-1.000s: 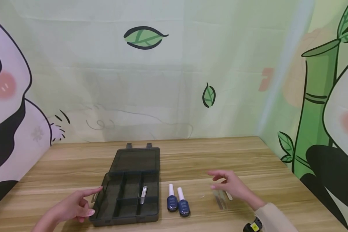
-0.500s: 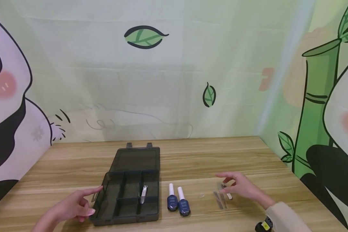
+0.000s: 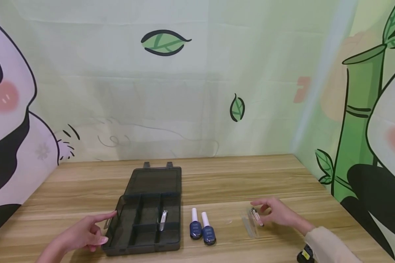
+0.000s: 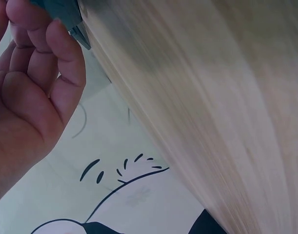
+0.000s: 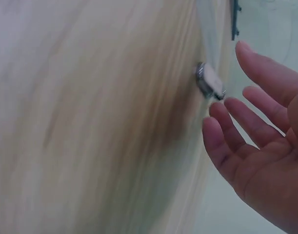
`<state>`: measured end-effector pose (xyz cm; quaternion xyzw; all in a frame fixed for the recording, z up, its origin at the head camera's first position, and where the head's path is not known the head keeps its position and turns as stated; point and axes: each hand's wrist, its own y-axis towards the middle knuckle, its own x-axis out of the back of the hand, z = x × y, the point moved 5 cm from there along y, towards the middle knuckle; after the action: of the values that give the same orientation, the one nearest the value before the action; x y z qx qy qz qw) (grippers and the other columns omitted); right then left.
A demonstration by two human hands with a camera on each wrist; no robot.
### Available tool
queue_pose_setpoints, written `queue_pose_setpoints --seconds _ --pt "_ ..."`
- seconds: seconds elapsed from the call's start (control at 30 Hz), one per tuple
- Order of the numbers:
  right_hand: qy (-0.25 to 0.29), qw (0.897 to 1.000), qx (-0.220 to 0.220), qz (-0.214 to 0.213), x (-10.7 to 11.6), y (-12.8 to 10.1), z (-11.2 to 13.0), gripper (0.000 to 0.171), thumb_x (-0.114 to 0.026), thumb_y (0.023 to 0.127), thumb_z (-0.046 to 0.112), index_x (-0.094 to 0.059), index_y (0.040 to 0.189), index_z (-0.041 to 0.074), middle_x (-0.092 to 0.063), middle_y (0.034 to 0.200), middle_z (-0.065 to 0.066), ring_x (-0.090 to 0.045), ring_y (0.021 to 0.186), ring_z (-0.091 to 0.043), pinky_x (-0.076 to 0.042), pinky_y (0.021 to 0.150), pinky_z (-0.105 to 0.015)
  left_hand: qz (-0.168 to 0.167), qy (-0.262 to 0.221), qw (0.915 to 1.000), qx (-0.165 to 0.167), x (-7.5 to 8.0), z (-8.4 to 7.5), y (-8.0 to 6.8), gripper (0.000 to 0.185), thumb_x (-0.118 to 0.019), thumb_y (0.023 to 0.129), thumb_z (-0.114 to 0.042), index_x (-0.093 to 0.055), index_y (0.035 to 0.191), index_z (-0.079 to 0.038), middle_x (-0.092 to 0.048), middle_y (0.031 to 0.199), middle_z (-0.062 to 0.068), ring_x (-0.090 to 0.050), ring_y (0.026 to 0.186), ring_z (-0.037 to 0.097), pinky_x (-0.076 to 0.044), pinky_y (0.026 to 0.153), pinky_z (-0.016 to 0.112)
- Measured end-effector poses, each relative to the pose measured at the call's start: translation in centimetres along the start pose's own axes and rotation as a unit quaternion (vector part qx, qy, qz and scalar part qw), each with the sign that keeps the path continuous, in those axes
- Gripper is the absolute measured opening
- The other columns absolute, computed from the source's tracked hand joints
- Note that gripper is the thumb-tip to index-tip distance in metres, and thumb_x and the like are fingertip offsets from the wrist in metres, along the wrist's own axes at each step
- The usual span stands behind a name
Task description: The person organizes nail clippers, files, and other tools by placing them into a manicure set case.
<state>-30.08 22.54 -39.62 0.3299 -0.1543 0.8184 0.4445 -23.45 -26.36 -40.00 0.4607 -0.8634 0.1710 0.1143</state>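
In the head view, my left hand (image 3: pixel 82 233) touches the left side of a dark see-through compartment box (image 3: pixel 141 251), index finger along its rim. The lid stands open at the back. A silver nail clipper (image 3: pixel 163 220) lies inside across a divider. My right hand (image 3: pixel 278 212) is at a second nail clipper (image 3: pixel 256 216) on the table. In the right wrist view this clipper (image 5: pixel 209 80) sits just off the fingertips, thumb and fingers spread apart. Left of it lie thin greyish flat strips (image 3: pixel 249 227), partly see-through; their kind is unclear.
Two dark blue nail polish bottles (image 3: pixel 195 230) with white caps stand side by side, right of the box. A tiny clear piece (image 3: pixel 229 221) lies between them and the strips. Behind the wooden table (image 3: pixel 217 182) hangs a printed cloth (image 3: pixel 191 109) with leaves and pandas.
My right hand has moved right and slightly down, uncovering the second nail clipper and coming alongside it. The left hand and the box have stayed in place.
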Motion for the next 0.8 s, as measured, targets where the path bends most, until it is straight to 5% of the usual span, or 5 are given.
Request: queue_pose_setpoints --seconds 0.43,0.8 --pt "-0.011 0.999 -0.015 0.047 -0.2 0.3 -1.3 0.06 -0.076 0.067 0.005 -0.05 0.12 -0.008 -0.053 0.094 -0.01 -0.047 0.085 -0.025 -0.041 0.065 -0.03 0.0 0.001 1.0 0.0 0.0 0.3 0.0 0.074 -0.063 0.082 -0.012 -0.015 0.133 0.013 -0.041 0.058 0.002 -0.044 0.05 0.013 -0.037 0.048 0.023" --pt "-0.03 0.998 0.005 0.047 -0.5 0.6 -1.0 0.06 -0.075 0.066 0.001 -0.05 0.118 -0.011 -0.054 0.092 -0.008 -0.046 0.079 -0.02 -0.04 0.062 -0.025 0.001 0.002 1.0 -0.007 0.0 0.0 0.1 0.073 -0.062 0.083 -0.012 -0.015 0.133 0.014 -0.04 0.058 0.001 -0.043 0.05 0.012 -0.035 0.047 0.023"
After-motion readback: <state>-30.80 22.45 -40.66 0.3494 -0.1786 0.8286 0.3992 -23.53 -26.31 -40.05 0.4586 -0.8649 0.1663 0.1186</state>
